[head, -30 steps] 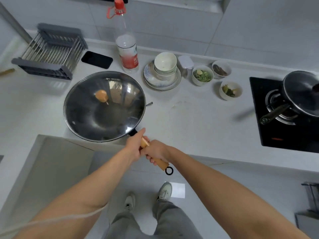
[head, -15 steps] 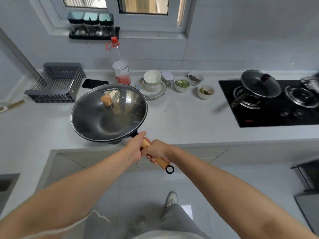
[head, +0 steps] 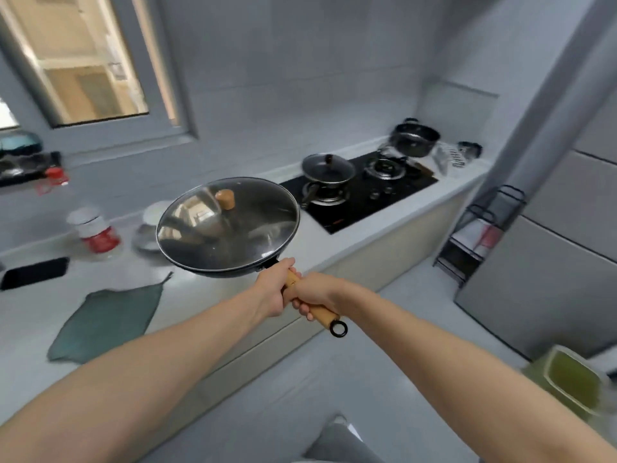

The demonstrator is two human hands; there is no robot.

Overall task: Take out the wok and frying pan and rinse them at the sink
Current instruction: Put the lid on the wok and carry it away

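Observation:
A dark wok (head: 233,262) with a glass lid (head: 227,225) and a wooden knob hangs in the air above the white counter. Both hands grip its wooden handle: my left hand (head: 273,289) nearest the bowl, my right hand (head: 312,292) just behind it. The handle ends in a black ring (head: 339,328). A smaller lidded frying pan (head: 329,170) sits on the left burner of the black stove (head: 364,195) at the back right.
A teal cloth (head: 107,322) lies on the counter (head: 30,329) at the left. Behind the wok are a bottle (head: 96,233), stacked plates and bowls (head: 150,225) and a black phone (head: 33,274). A black pot (head: 414,140) stands beyond the stove. A wire rack (head: 480,235) and a grey cabinet stand right.
The wok has been lifted off the counter and swung to the right, still in both hands. My view has turned right, bringing the stove, rack and cabinet into sight.

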